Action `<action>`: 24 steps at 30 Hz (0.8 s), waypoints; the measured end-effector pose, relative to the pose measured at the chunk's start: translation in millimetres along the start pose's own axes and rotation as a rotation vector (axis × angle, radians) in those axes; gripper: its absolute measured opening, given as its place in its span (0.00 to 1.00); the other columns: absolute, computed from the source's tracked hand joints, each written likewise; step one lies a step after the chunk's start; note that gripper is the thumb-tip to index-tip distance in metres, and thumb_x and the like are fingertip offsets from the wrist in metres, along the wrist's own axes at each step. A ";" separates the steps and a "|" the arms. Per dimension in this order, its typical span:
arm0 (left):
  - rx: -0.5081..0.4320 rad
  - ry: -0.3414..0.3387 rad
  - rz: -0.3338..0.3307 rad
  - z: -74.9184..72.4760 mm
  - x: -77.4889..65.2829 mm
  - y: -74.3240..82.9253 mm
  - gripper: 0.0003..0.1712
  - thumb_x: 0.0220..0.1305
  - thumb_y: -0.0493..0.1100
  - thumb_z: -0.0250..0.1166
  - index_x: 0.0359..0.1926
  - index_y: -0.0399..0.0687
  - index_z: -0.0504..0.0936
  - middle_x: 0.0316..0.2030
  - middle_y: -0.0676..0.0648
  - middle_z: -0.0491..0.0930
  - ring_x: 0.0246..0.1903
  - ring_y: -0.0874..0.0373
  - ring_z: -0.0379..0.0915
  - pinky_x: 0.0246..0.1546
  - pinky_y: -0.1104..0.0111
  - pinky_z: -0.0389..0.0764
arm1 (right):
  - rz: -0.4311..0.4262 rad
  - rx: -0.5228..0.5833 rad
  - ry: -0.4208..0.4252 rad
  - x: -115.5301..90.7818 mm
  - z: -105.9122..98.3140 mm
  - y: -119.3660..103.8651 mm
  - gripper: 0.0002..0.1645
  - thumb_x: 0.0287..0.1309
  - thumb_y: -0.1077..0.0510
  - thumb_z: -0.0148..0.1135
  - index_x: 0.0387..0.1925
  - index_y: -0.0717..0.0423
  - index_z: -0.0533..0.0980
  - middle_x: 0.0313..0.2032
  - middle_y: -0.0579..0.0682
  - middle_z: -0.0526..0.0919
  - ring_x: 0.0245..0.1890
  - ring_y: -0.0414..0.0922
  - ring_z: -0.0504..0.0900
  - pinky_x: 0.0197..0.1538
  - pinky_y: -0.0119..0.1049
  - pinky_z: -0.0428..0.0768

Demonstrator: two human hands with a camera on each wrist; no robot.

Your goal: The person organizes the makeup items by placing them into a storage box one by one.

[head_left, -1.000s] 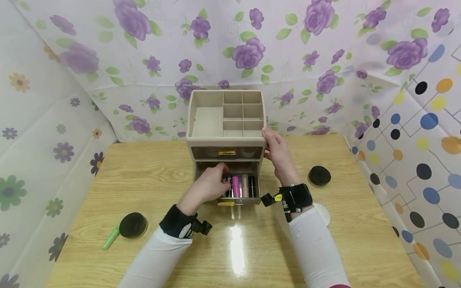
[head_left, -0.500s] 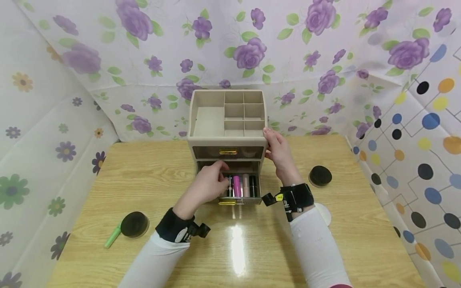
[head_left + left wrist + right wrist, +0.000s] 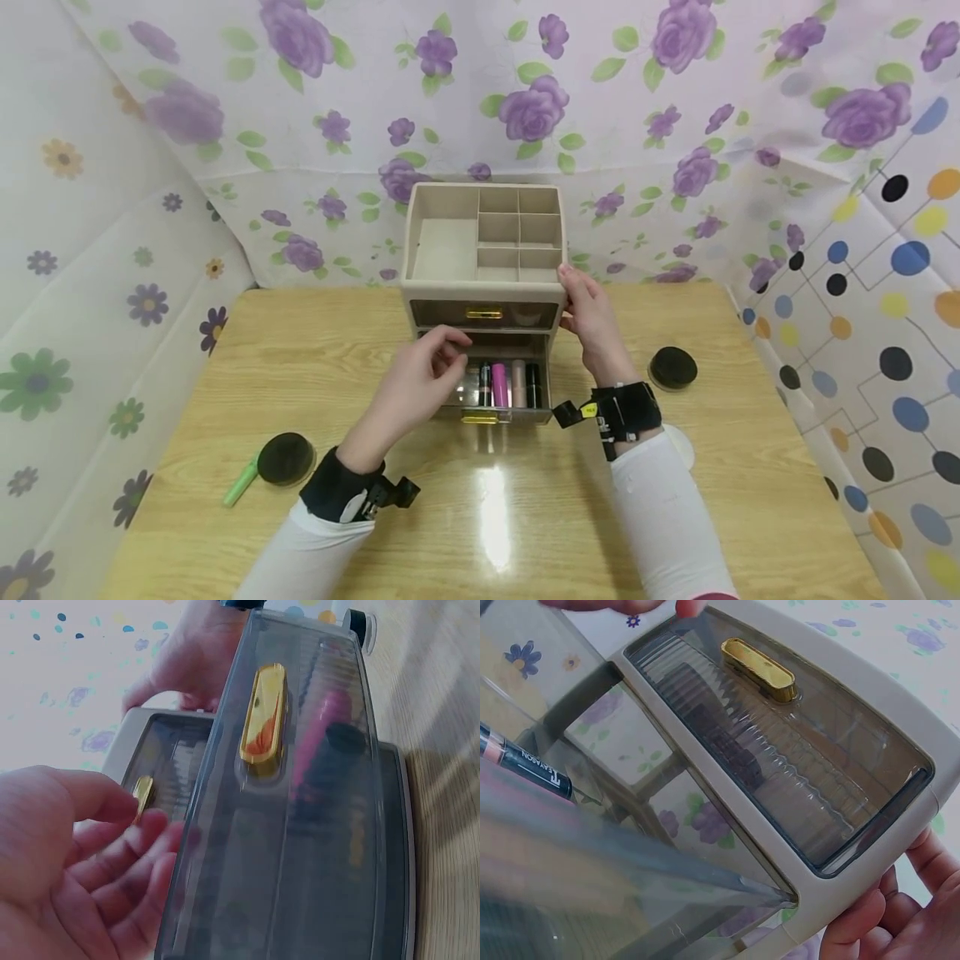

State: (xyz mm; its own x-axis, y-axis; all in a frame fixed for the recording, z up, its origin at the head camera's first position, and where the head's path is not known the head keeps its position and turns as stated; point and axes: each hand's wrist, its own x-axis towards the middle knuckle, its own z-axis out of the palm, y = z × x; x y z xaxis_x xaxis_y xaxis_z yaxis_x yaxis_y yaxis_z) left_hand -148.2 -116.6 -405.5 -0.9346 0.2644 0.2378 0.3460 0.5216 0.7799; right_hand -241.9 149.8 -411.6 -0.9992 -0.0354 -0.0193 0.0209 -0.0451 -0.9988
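A beige makeup organizer (image 3: 483, 287) stands at the table's back, its lower clear drawer (image 3: 525, 415) pulled out. Inside lie a black printed tube (image 3: 485, 385), a pink tube (image 3: 500, 385), a beige tube (image 3: 518, 383) and a black tube (image 3: 533, 385). My left hand (image 3: 412, 379) is raised over the drawer's left side with fingers loosely bent and nothing in them. In the left wrist view those fingers overlap the drawer's edge, near the upper drawer's gold handle (image 3: 144, 796). My right hand (image 3: 596, 325) grips the organizer's right side at the front corner, thumb uppermost.
On the left of the table are a round black-lidded container (image 3: 286, 459) and a light green tube (image 3: 242, 482). A second black-lidded container (image 3: 672, 367) sits at right, with a white disc (image 3: 681, 448) partly behind the right forearm. Patterned sheets (image 3: 315, 150) surround the table.
My left hand has come up and left, away from the tubes, uncovering more of the drawer's left part. The right hand keeps its grip on the organizer. The head view has shifted slightly.
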 end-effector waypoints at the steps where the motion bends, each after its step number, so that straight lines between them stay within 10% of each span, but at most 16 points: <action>1: -0.008 0.014 0.012 -2.0 -1.4 -1.3 0.11 0.73 0.32 0.65 0.53 0.43 0.83 0.34 0.52 0.83 0.28 0.58 0.77 0.31 0.65 0.81 | 0.001 0.000 -0.001 0.0 -0.1 0.0 0.31 0.76 0.33 0.56 0.58 0.54 0.78 0.44 0.49 0.81 0.44 0.43 0.80 0.43 0.36 0.75; 12: -0.019 0.145 0.087 -33.9 -21.8 -21.6 0.12 0.72 0.29 0.66 0.54 0.38 0.84 0.31 0.49 0.83 0.24 0.60 0.76 0.26 0.69 0.80 | -0.005 0.001 -0.001 -0.9 0.3 0.1 0.30 0.75 0.33 0.56 0.56 0.53 0.79 0.42 0.48 0.81 0.41 0.42 0.80 0.44 0.40 0.75; 24: 0.152 0.288 -0.043 -92.7 -73.4 -76.0 0.10 0.76 0.33 0.64 0.55 0.39 0.84 0.31 0.48 0.83 0.23 0.62 0.77 0.26 0.76 0.76 | -0.002 0.010 0.003 1.0 0.0 2.0 0.28 0.75 0.33 0.56 0.54 0.52 0.79 0.42 0.48 0.81 0.42 0.42 0.80 0.43 0.38 0.75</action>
State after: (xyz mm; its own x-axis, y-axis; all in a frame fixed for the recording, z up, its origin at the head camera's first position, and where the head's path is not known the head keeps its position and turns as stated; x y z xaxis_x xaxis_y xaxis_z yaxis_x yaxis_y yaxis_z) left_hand -113.6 -250.8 -428.6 -0.9261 0.0103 0.3771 0.2933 0.6485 0.7025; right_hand -242.8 149.7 -413.6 -0.9993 -0.0321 -0.0179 0.0197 -0.0546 -0.9983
